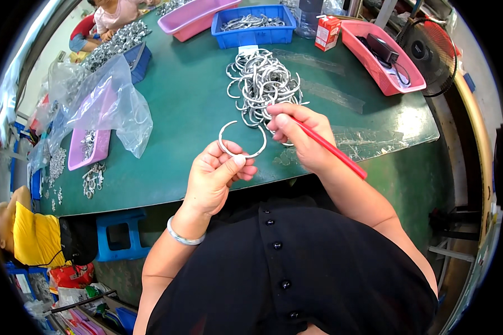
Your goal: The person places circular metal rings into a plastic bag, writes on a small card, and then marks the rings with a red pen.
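My left hand (pixel 213 174) is closed on a silvery open metal ring (pixel 264 143), pinching its lower edge between thumb and fingers. The ring stands up from the fingertips, with its gap at the top. In my right hand (pixel 308 138) is a slim red rod-shaped tool (pixel 341 154), gripped like a pen. Its tip end is hidden by the fingers, so its exact kind does not show. Just beyond both hands lies a heap of similar open metal rings (pixel 265 78) on the green table (pixel 179 111). The right fingertips are beside the heap's near edge.
Behind the heap stand a blue tray (pixel 251 40) of metal parts and a pink tray (pixel 179 25). A red carton (pixel 327 32), a pink basket (pixel 374 61) and a fan (pixel 425 53) are at right. Plastic bags (pixel 134 111) and small parts lie left; two other people are nearby.
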